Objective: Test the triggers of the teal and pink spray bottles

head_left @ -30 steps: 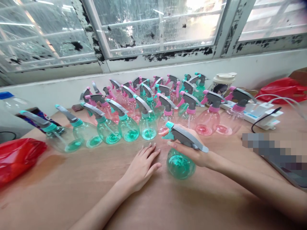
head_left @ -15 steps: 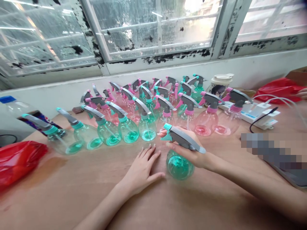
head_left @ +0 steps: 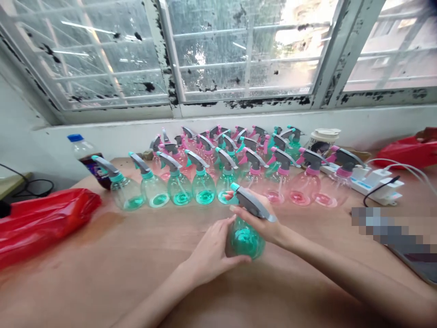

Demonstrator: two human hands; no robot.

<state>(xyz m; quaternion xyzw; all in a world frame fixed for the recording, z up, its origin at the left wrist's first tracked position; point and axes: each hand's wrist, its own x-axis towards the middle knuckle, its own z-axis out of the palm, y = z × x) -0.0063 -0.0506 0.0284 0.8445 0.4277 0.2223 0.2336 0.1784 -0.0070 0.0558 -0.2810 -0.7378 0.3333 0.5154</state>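
A clear green spray bottle (head_left: 248,240) with a grey and teal trigger head stands slightly tilted at the middle of the table. My right hand (head_left: 264,218) is closed around its neck, just under the trigger head. From the left, my left hand (head_left: 213,246) cups the bottle's body, thumb along the lower front and fingers at its far left side. Directly behind is a front row of similar bottles, with green ones (head_left: 205,189) on the left and pink ones (head_left: 303,191) on the right.
More spray bottles crowd toward the windowed wall. A dark drink bottle (head_left: 99,171) and red plastic bag (head_left: 51,218) are at the left. On the right are a white power strip (head_left: 378,187) with cables, a lidded cup (head_left: 322,139), another red bag (head_left: 409,150) and a partly blurred-out dark device (head_left: 416,262).
My left hand has risen from lying flat on the table to wrap the green bottle's side. My right hand keeps its grip on the neck. The view has tilted up and turned left.
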